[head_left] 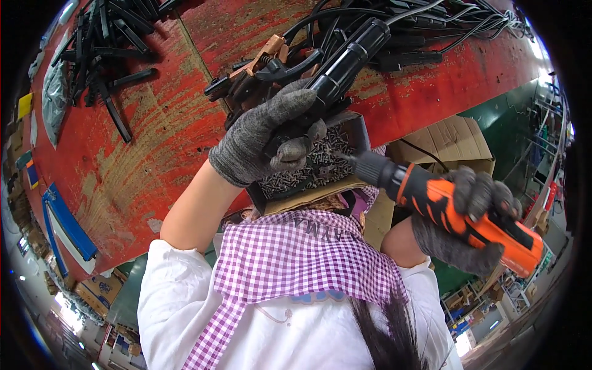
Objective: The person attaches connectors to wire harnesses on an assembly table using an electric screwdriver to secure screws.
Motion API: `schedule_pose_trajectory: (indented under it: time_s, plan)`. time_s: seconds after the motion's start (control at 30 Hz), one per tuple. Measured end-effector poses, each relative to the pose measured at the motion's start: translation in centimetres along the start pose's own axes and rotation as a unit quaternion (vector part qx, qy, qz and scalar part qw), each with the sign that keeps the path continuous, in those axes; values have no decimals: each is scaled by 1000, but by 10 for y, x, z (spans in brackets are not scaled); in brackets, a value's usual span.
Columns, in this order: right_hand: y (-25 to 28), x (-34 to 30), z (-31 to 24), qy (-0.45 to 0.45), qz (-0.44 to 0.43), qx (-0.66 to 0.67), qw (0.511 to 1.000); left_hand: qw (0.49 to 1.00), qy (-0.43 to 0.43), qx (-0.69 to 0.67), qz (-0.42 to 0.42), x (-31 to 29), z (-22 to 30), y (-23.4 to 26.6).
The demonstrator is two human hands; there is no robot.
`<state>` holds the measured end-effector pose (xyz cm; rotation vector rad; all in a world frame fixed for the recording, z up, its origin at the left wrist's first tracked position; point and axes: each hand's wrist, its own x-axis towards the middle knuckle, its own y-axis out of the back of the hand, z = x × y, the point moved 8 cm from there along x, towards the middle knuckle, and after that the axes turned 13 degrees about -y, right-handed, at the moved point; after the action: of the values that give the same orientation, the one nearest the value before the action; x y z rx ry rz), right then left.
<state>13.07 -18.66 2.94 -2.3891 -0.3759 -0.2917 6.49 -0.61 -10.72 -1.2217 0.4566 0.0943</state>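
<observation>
My left hand (262,135), in a grey knit glove, is closed around the lower end of a black tubular handle (348,65), like that of a welding electrode holder. The handle tilts up and to the right. Copper-coloured clamp jaws (271,52) with a spring lie just beyond this hand; whether they belong to the held handle I cannot tell. My gloved right hand (478,197) grips an orange and black cordless screwdriver (425,197). Its tip points left, over the edge of a dark tray (356,132). Small screws (290,182) fill that tray below my left hand.
A worn red table (166,142) spreads ahead and left. Black handle parts (117,49) are heaped at its far left, near a plastic bag (55,92). Grey and black cables (475,24) lie at the far right. An open cardboard box (450,145) stands beside the table.
</observation>
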Motion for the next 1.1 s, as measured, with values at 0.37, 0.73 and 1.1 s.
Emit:
schedule_pose_trajectory:
  time_s: [0.37, 0.73, 1.1]
  plan:
    - [-24, 24, -19, 97, -27, 66, 993, 999, -29, 13, 42, -5, -5, -2]
    - [-31, 23, -2, 78, -17, 46, 996, 999, -10, 20, 27, -4, -8, 3]
    - [-50, 26, -3, 30, -117, 10, 993, 893, -259, 347, -120, -5, 13, 2]
